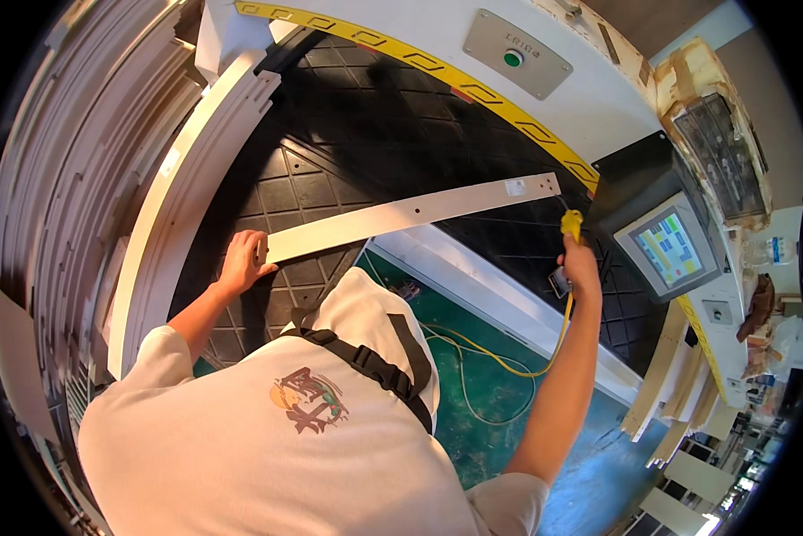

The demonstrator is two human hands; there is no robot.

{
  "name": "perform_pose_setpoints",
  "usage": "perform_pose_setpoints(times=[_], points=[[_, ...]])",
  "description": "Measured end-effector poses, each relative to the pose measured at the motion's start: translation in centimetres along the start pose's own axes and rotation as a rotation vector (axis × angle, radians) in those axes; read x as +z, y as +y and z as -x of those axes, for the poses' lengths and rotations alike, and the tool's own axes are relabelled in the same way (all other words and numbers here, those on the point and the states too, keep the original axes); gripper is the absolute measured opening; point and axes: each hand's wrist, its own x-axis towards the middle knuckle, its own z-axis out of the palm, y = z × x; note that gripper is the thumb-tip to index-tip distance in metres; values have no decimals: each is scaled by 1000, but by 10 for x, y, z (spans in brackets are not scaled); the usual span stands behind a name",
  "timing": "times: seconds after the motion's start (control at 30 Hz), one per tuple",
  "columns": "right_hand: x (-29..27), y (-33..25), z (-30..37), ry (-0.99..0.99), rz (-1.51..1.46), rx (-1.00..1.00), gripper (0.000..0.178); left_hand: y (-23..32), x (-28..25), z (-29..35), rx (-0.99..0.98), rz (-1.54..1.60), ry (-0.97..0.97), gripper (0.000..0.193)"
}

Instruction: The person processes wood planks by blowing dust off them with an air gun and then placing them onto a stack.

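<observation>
A long, pale narrow board [375,221] with small holes and a white label lies slanted over the black tiled surface. My left hand [243,262] is closed on the board's left end, fingers curled over the edge. My right hand [580,266] grips a yellow air blow gun [572,222], its thin nozzle pointing at the board's right end. From the gun a yellow hose [558,335] runs down past my forearm. Whether the nozzle touches the board I cannot tell.
A tall stack of pale boards [89,134] stands at the left, beside a long upright board [178,179]. A white machine with a yellow striped edge [419,59] curves across the far side. A touch screen [668,246] is at the right, above more stacked boards [669,384].
</observation>
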Motion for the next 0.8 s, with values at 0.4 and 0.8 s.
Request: perform_pose_setpoints(times=[0.4,0.8], points=[[144,-88,217,-942,47,-679,54,4,8,-2,-50,-116,-25,91],[110,-75,162,-871,-6,-498,49,0,34,10,-58,-124,146,85]])
